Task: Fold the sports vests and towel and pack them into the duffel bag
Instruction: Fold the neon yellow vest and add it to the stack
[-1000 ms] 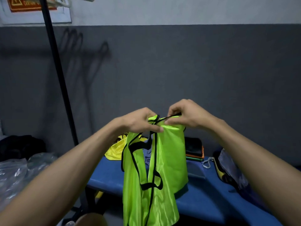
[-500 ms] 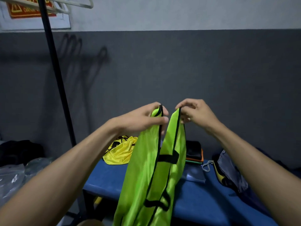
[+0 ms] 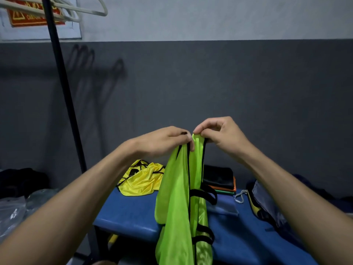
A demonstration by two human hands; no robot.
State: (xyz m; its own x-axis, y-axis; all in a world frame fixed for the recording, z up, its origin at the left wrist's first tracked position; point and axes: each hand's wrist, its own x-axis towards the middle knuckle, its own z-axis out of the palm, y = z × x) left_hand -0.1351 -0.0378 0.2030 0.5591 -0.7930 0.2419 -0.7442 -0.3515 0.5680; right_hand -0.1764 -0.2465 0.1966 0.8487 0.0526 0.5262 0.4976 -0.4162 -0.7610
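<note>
Above blue bench point(image 3: 133, 215), left hand point(image 3: 162, 140) and right hand point(image 3: 221, 134) each pinch lime-green sports vest point(image 3: 175, 197) top, fingers curled.

Blue padded desk point(image 3: 133, 217), dark frame underneath. On it, far left end: crumpled yellow vest point(image 3: 142, 180) w/ black trim. Just right of it, at the back edge: stack of folded items point(image 3: 219, 178), black on top, orange & green edges below. Beside the stack a grey clip point(image 3: 241, 196) on the blue surface. Right end: open bag point(image 3: 267, 203), yellow-lined, partly hidden by the forearm.
</note>
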